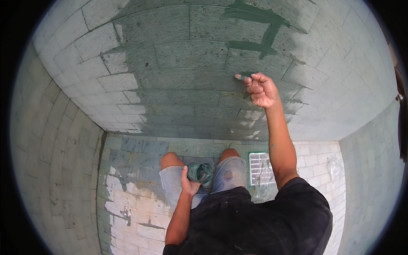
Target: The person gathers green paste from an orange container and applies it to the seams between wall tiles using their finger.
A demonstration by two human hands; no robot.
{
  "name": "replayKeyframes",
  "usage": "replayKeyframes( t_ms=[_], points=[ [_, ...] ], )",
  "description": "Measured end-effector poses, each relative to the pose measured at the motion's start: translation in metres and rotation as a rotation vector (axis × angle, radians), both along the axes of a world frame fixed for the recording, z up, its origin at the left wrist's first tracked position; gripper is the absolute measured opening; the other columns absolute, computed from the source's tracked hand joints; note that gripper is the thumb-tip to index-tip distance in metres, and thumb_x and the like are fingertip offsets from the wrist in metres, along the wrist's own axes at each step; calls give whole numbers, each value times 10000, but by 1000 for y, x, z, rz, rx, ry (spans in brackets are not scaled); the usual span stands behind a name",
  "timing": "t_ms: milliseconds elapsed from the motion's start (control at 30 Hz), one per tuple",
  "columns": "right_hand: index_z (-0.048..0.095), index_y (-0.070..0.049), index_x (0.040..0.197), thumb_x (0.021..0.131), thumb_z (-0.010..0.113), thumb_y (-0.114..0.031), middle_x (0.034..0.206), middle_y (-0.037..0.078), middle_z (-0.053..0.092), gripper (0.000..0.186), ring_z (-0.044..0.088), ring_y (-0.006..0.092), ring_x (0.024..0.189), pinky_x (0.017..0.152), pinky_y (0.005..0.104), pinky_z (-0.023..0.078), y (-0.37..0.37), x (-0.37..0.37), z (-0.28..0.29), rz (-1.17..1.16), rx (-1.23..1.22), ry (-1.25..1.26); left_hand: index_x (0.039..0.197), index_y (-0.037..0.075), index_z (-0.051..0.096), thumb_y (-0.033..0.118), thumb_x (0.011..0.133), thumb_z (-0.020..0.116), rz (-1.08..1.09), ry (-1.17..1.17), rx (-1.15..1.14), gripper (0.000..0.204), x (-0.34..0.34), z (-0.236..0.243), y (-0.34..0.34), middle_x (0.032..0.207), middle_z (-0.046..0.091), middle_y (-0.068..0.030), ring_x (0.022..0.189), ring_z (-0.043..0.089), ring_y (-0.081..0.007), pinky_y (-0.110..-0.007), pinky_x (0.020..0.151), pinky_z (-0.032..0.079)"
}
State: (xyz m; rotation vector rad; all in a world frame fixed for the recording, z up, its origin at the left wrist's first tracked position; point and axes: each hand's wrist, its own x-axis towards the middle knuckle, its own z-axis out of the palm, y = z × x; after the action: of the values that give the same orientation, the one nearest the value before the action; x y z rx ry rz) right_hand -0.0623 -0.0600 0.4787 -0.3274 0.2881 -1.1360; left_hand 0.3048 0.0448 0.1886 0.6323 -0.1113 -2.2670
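Observation:
My left hand (pixel 189 183) is wrapped round the side of a round tub (pixel 200 172) smeared with dark green paste, held between my knees. The tub's mouth faces up, and green coats its inside. In front of the wet, green-tinted tile wall (pixel 182 80), my right hand (pixel 262 91) is raised with most fingers curled in. A small piece with a pale tip and green smears (pixel 239 77) sticks out from its fingers toward the left. Whether it is a coated fingertip or a small tool I cannot tell. Above the hand, thick green paste (pixel 267 36) covers several joints between tiles.
A white slotted grate (pixel 261 169) lies on the floor right of my knees, with clear plastic (pixel 265 192) near it. More clear plastic (pixel 335 168) is by the right wall (pixel 374 165). Another tiled wall (pixel 51 161) rises on the left. Floor tiles (pixel 138 208) are partly wet.

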Motion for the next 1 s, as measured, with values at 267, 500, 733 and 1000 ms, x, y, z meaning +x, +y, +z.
replayKeyframes(
  t_ms=[267,500,733,1000],
  points=[
    [497,76,1062,962,427,-258,831,141,623,355,565,137,513,416,258,494,-7,-4,33,-46,-35,-354,1309,160,523,521,948,511,-37,-67,-22,511,-6,0,-6,1247,606,-92,1139,594,-299,-523,939,479],
    [336,-13,1408,910,615,-223,915,145,653,608,534,151,439,408,244,454,45,37,14,-812,-222,745,1312,165,530,516,950,512,-50,-50,5,505,-4,1,-6,1252,605,-90,1136,599,-296,-521,930,489],
    [-25,-36,1556,889,659,-289,875,129,663,988,637,206,723,739,348,530,-1,56,-91,-1103,-134,1703,1296,119,547,545,947,488,-15,-98,-22,554,-10,8,-3,1249,617,-104,1164,586,-300,-504,970,473],
    [85,-60,1567,888,640,-399,815,115,617,940,637,246,810,812,336,500,-34,115,-69,-804,-133,1847,1312,121,525,498,958,502,33,-68,-17,517,-4,15,2,1235,616,-96,1159,589,-290,-486,964,485]
  ],
)
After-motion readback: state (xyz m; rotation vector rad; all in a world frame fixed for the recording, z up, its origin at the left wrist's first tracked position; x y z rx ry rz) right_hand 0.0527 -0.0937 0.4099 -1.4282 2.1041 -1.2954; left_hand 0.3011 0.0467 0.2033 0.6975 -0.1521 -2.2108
